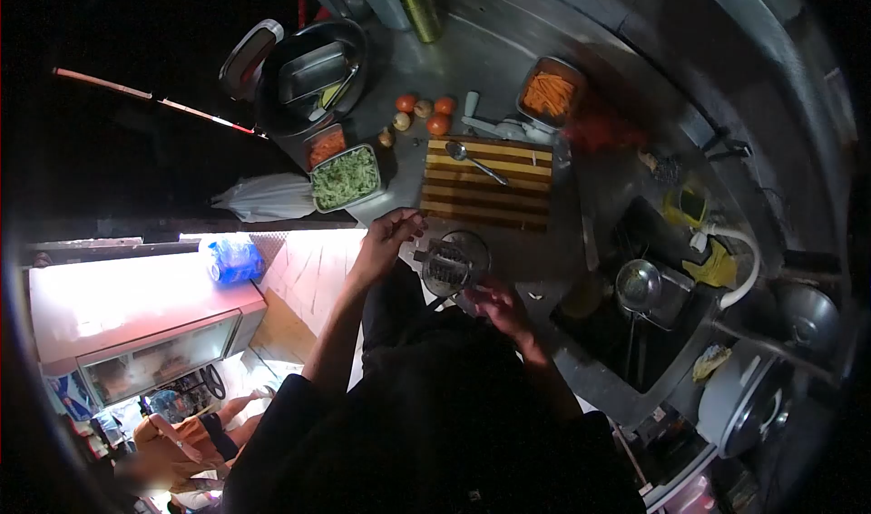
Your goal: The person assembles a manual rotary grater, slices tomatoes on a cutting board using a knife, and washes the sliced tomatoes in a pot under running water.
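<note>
In front of the cutting board point(490, 207), at the counter's near edge, is a clear round container point(483, 253) with a slotted, grater-like piece point(448, 265) across it. My right hand point(501, 307) grips its lower right side, fingers partly hidden in shadow. Just left of the container, my left hand point(392, 234) is raised with its fingers curled and pressed together. Whatever may be between those fingertips is too small to make out. A metal spoon point(481, 164) lies on the striped wooden board.
Shredded green vegetable fills a tray point(347, 178) at left; carrot sticks point(548, 93) sit in another behind. Tomatoes point(438, 124) and onions stand between. A black basin point(272, 88) holds metal trays. A strainer point(638, 285) rests over the sink at right. A person point(186, 441) sits lower left.
</note>
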Tool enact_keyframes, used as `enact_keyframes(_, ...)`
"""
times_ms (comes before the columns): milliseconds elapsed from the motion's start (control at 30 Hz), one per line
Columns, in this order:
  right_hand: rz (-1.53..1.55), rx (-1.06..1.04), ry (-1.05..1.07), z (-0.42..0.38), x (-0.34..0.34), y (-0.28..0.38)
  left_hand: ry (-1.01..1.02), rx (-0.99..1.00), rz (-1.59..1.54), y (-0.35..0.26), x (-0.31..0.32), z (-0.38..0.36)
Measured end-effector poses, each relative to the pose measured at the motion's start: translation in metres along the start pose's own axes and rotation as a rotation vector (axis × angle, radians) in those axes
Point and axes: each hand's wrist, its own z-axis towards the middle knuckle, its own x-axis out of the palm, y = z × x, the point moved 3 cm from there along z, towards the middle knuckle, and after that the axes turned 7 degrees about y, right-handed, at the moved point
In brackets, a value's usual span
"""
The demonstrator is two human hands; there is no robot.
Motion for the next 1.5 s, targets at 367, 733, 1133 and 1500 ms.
enact_keyframes(367, 0.939, 0.191, -0.024, -0.008, -0.019, 0.010, 0.120, -0.125, -0.118, -0.011, 0.007, -0.037)
enact_keyframes(733, 0.714, 0.094, -0.067, 0.000, -0.002, 0.024, 0.021, -0.063, -0.108, 0.007, 0.007, -0.044)
enact_keyframes(1133, 0.290, -0.136, -0.175, -0.002, 0.004, 0.013, -0.052, 0.036, -0.127, -0.003, 0.020, -0.048)
enact_keyframes(1500, 0.296, -0.081, -0.184, -0.005, 0.007, 0.015, -0.121, 0.014, 0.003, 0.005, 0.021, -0.049)
